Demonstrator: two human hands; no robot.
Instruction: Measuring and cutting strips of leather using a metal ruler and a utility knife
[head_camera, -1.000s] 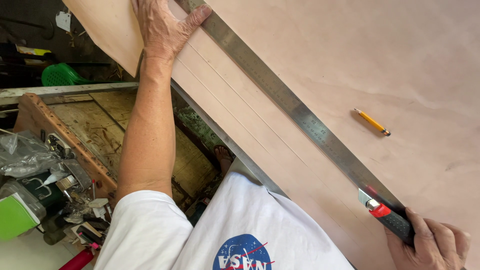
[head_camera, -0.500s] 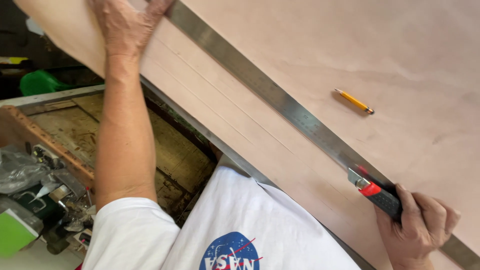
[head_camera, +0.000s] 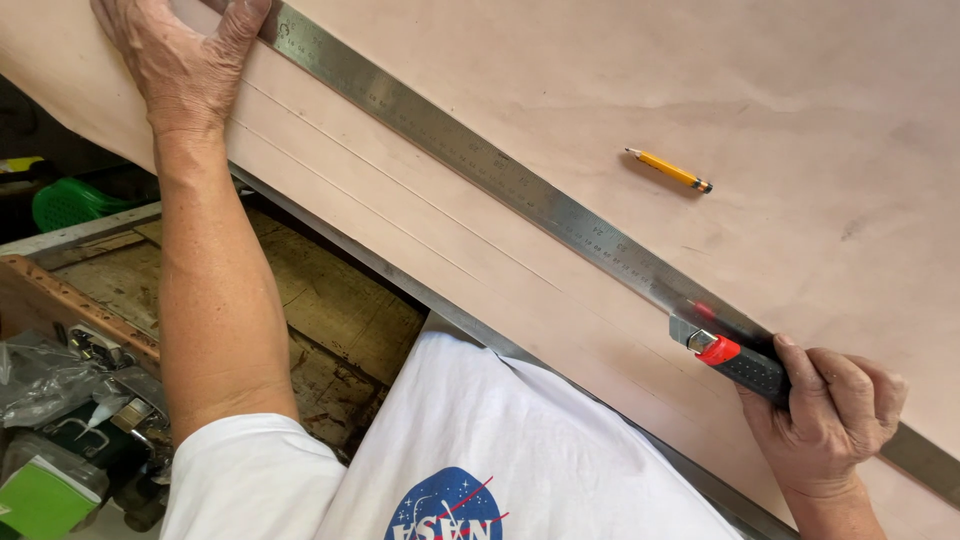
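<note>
While our left hand (head_camera: 185, 60) presses flat on the ruler's (head_camera: 520, 190) far end, our right hand (head_camera: 825, 415) grips the knife (head_camera: 730, 360) closed, blade against the ruler's near end. Parallel lines already mark the sheet (head_camera: 800, 120); a pencil (head_camera: 668, 170) lies beyond the ruler.

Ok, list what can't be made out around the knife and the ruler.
Head view only:
- Utility knife: rear of handle hidden inside right hand; blade tip too small to tell whether it cuts the sheet.
- Steel ruler: top end under left hand, lower end cut off by the frame edge.
</note>
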